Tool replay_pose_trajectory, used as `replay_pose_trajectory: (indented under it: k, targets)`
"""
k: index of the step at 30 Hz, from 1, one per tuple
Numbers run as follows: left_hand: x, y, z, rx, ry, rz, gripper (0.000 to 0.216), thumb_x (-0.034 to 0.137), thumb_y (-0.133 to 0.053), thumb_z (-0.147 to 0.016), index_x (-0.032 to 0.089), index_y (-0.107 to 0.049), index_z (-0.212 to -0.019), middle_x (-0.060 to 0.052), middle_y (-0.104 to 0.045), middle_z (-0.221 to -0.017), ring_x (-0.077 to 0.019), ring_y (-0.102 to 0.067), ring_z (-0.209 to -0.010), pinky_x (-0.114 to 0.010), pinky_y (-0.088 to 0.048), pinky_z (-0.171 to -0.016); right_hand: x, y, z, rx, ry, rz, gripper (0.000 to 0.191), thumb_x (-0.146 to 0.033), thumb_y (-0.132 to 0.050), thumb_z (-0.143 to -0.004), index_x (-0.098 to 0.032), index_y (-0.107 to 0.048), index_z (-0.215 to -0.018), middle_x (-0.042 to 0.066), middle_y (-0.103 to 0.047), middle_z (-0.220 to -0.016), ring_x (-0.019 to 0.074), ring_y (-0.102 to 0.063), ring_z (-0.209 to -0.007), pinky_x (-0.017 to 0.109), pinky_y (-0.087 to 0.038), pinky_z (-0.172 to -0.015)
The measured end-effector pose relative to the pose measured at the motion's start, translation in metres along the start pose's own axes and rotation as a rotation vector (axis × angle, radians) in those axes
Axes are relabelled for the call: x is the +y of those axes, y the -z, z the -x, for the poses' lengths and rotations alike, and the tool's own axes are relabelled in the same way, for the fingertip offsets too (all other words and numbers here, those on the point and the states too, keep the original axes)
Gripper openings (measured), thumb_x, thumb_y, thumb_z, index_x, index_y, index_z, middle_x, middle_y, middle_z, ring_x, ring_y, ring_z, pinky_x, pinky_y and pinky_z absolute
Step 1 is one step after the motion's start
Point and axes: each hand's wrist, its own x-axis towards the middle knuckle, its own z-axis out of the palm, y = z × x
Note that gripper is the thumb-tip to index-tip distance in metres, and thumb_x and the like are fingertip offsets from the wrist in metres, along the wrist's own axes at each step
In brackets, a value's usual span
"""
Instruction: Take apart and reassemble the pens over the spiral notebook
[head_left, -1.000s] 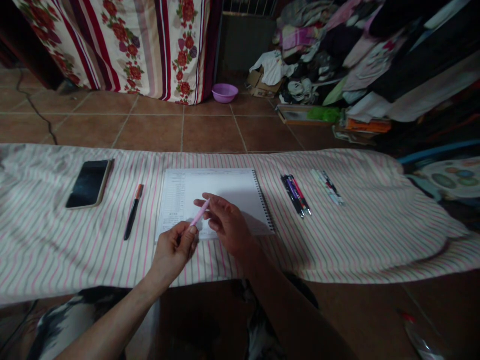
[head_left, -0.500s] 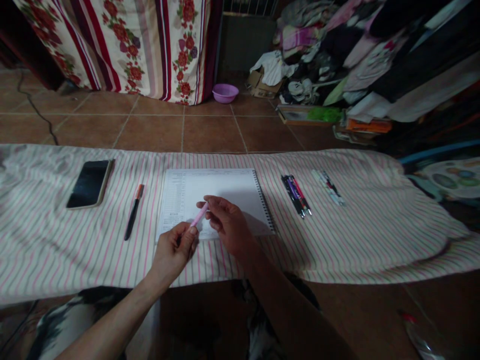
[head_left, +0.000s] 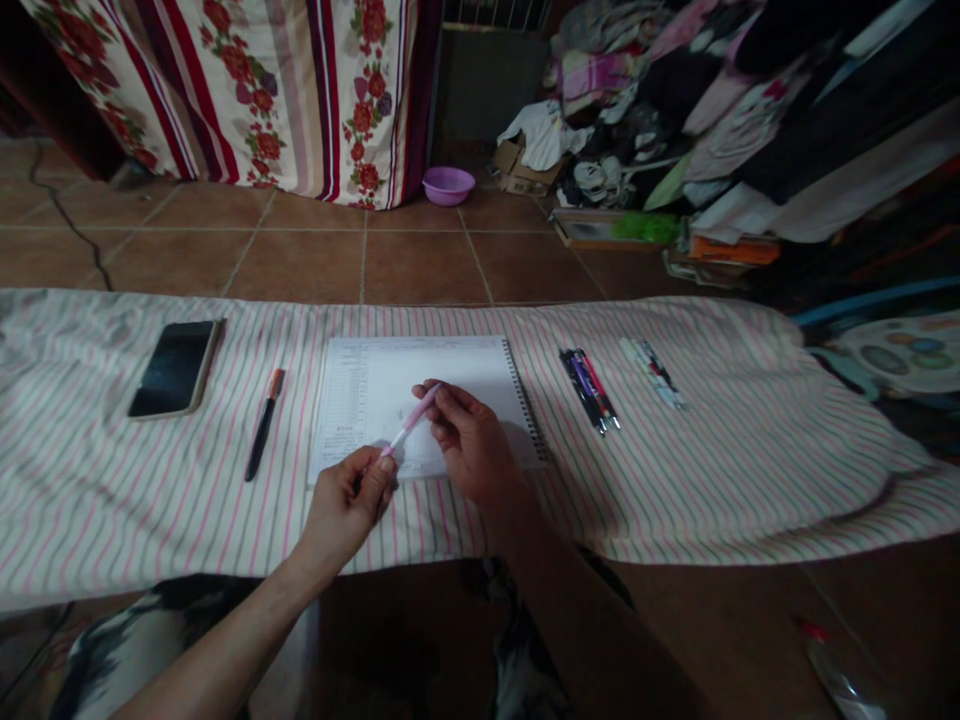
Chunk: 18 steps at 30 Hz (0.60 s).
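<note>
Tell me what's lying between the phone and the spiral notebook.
In the head view, a black pen with an orange end lies on the striped cloth between the phone and the spiral notebook.

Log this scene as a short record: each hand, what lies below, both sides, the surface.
Left hand: pinches the near end of a pink-and-white pen
Right hand: fingers on the pen's far end
Below the hands: spiral-bound notebook, print along its left side
Left of notebook: phone; black pen with orange end
Right of notebook: darker pen group; paler pen group
Surface: striped cloth
</note>
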Motion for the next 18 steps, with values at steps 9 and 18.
replay_pose_trajectory:
  k: [9, 18]
  targets:
    - [0.003, 0.0, -0.002, -0.004, 0.025, 0.007, 0.034, 0.046, -0.061, -0.073, 0.014, -0.063, -0.081, 0.002, -0.052, -0.052, -0.008, -0.046, -0.044, -0.019, -0.035, -0.041, 0.0, 0.004, -0.001, -0.024, 0.049, 0.063, 0.013, -0.029, -0.069, -0.067, -0.02, -0.07, -0.075, 0.003, -0.07, -0.084, 0.0045, -0.046, -0.053, 0.016, -0.024, -0.039]
    - [-0.007, 0.002, -0.003, -0.071, 0.054, 0.143, 0.031, 0.036, -0.061, -0.077, 0.015, -0.062, -0.099, 0.002, -0.056, -0.06, -0.0081, -0.049, -0.05, -0.021, -0.039, -0.048, -0.002, 0.005, -0.005, 0.039, 0.067, 0.027, 0.014, -0.028, -0.071, -0.064, -0.021, -0.07, -0.075, 0.002, -0.07, -0.08, 0.0048, -0.044, -0.051, 0.017, -0.023, -0.038]
